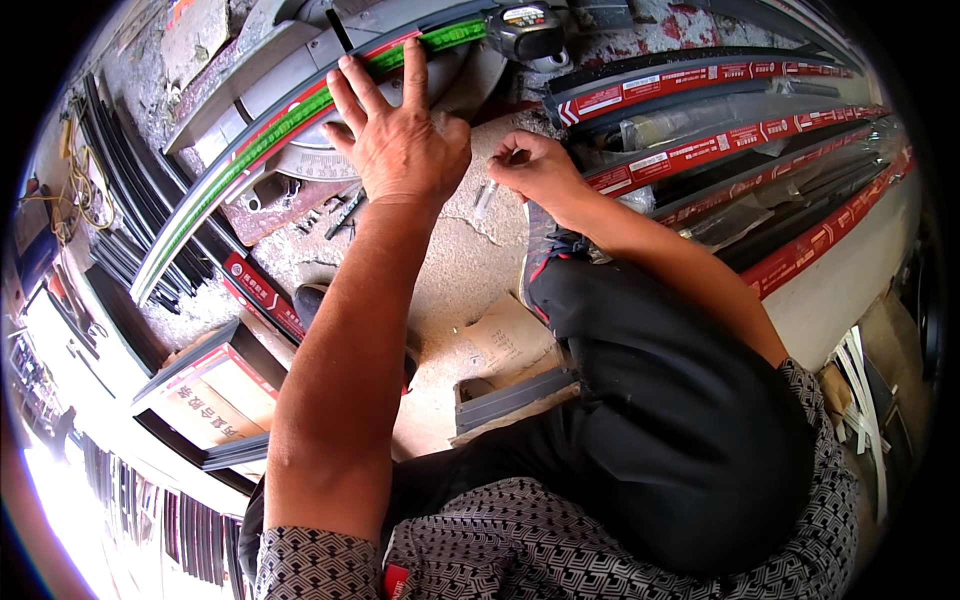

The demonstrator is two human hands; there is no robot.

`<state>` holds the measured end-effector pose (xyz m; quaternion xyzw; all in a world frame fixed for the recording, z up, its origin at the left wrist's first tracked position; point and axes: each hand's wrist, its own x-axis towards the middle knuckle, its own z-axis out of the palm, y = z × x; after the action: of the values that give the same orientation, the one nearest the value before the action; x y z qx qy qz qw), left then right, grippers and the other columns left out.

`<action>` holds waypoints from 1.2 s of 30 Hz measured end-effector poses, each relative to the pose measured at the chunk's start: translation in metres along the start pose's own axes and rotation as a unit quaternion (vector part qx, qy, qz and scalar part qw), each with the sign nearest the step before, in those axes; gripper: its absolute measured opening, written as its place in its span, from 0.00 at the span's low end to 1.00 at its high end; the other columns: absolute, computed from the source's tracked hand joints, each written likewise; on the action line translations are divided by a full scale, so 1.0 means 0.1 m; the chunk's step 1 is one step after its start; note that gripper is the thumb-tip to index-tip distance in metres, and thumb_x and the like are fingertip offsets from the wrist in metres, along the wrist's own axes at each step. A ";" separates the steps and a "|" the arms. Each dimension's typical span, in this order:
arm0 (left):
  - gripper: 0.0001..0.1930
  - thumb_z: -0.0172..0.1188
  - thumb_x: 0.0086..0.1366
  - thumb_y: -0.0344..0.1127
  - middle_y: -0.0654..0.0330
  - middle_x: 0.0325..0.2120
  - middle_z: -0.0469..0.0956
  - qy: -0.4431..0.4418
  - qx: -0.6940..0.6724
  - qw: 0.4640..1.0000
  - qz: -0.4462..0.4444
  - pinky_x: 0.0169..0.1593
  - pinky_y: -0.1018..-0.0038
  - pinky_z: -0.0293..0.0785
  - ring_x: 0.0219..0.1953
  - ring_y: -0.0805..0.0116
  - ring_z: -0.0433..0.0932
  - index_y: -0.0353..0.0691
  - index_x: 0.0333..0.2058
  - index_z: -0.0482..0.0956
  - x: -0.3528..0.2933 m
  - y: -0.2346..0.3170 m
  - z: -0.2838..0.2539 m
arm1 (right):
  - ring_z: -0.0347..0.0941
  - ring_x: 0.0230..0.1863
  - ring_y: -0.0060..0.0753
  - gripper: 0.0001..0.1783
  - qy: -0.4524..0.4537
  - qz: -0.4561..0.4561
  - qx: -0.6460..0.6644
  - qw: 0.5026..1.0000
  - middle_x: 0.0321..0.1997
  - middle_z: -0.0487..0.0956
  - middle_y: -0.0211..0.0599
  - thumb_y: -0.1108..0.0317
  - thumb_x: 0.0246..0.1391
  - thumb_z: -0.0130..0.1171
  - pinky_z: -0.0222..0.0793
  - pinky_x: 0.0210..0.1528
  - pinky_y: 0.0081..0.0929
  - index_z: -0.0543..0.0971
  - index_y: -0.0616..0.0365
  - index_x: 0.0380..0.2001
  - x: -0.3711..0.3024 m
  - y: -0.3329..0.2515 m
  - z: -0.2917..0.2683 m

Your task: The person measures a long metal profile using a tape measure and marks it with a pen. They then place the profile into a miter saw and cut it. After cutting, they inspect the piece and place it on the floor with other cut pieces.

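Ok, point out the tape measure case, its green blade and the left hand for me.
Tape measure case (pixel 523 40): head view, middle of its dark housing.
Green blade (pixel 275 132): head view, on its green face.
Left hand (pixel 407 163): head view, back of the hand.

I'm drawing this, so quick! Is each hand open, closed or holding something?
Left hand: open, fingers spread over the green tape measure.
Right hand: fingers curled closed, apparently on a small pale stick.
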<state>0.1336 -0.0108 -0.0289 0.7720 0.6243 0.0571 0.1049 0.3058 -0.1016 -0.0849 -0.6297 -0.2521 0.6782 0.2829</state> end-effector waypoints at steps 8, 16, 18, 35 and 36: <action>0.49 0.61 0.55 0.48 0.30 0.75 0.41 -0.002 -0.021 1.000 -0.001 0.69 0.24 0.43 0.78 0.28 0.37 0.64 0.77 0.53 0.00 0.00 -0.01 | 0.74 0.25 0.20 0.11 0.036 -0.038 0.231 0.971 0.32 0.81 0.31 0.75 0.58 0.68 0.70 0.28 0.23 0.76 0.54 0.41 -0.22 -0.30 -0.06; 0.50 0.62 0.56 0.51 0.31 0.75 0.42 -0.012 0.001 1.000 -0.009 0.69 0.26 0.45 0.78 0.29 0.39 0.66 0.77 0.52 0.00 0.00 -0.04 | 0.79 0.35 0.26 0.22 0.110 -0.148 0.281 0.942 0.39 0.81 0.34 0.74 0.60 0.69 0.78 0.37 0.31 0.67 0.56 0.48 -0.04 -0.60 -0.15; 0.50 0.62 0.56 0.51 0.31 0.76 0.42 -0.018 0.002 1.000 -0.013 0.69 0.26 0.45 0.78 0.29 0.39 0.65 0.77 0.52 0.00 0.00 -0.05 | 0.79 0.36 0.26 0.16 0.130 -0.143 0.273 0.942 0.38 0.81 0.33 0.74 0.62 0.67 0.78 0.39 0.30 0.70 0.56 0.45 -0.03 -0.68 -0.10; 0.54 0.71 0.53 0.52 0.34 0.76 0.40 -0.036 -0.023 0.999 -0.023 0.70 0.27 0.46 0.78 0.32 0.38 0.65 0.77 0.52 0.00 0.05 -0.14 | 0.81 0.43 0.30 0.19 0.082 -0.151 0.265 0.949 0.44 0.80 0.37 0.75 0.63 0.66 0.84 0.50 0.36 0.68 0.61 0.50 0.00 -0.81 0.14; 0.54 0.71 0.53 0.51 0.34 0.76 0.40 -0.037 -0.023 0.999 -0.022 0.70 0.27 0.46 0.79 0.32 0.38 0.65 0.77 0.52 0.00 0.05 -0.14 | 0.81 0.43 0.30 0.19 0.079 -0.158 0.260 0.949 0.44 0.80 0.37 0.75 0.62 0.66 0.84 0.49 0.35 0.68 0.61 0.50 -0.01 -0.81 0.15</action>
<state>0.1358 -0.0103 -0.0145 0.7568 0.6356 0.0411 0.1470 0.2962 -0.0447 -0.0265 -0.5381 -0.1403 0.6149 0.5591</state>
